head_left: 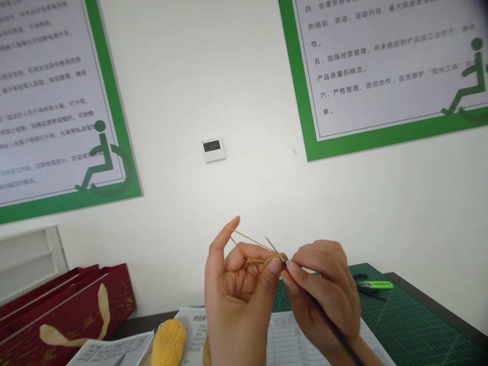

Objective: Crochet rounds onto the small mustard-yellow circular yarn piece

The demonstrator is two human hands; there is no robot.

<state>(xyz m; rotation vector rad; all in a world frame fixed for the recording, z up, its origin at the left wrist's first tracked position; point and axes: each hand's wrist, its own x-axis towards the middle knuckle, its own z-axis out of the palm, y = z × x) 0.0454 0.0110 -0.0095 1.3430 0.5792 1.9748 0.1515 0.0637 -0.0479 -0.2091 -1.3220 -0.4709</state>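
My left hand (244, 279) pinches a small piece of tan crochet work (281, 257) between thumb and fingers. A strand of tan yarn (249, 238) runs from the piece up over its raised index finger. In my right hand (324, 290) is a crochet hook (324, 317) with a dark handle, gripped near its metal end. The hook's thin metal tip passes through the piece and points up to the left. Both hands are close together, fingertips nearly touching at the work. A yellow ball of yarn (168, 341) lies below, left of my left wrist.
Printed sheets (293, 338) lie on the table under my hands. A green cutting mat (415, 325) is at the right, with green-handled pliers (375, 284) on it. Dark red gift bags (87, 310) stand at the left. Behind is a white wall with posters and a thermostat (213, 150).
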